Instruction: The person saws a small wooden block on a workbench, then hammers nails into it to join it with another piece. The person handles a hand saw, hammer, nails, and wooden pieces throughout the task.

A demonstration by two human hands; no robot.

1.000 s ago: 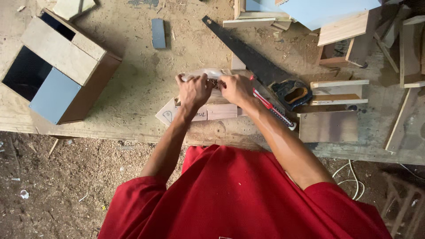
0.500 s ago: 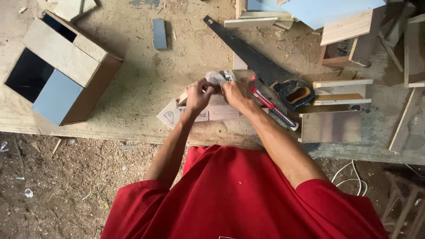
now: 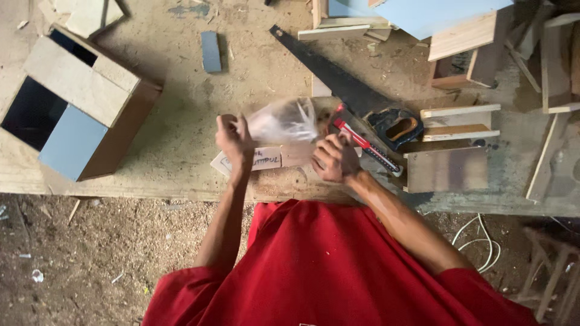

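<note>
My left hand [image 3: 234, 139] grips one end of a clear plastic bag [image 3: 283, 121] and holds it up over the workbench. My right hand [image 3: 334, 158] is curled shut just right of the bag, with its fingers closed; whether it pinches something small I cannot tell. Under both hands lies a flat piece of wood with handwriting on it [image 3: 260, 160]. A red-handled tool [image 3: 365, 147] lies on the bench right beside my right hand.
A black-bladed hand saw [image 3: 344, 87] lies diagonally behind the hands. A wooden box with a blue panel [image 3: 75, 105] stands at the left. Wood offcuts and small frames [image 3: 462, 124] crowd the right side. A small blue block [image 3: 211, 51] lies at the back. Sawdust covers the floor.
My hands have drawn apart, the left one moving left and lifting the plastic bag, which has spread open. My right hand has drawn back toward the bench's near edge.
</note>
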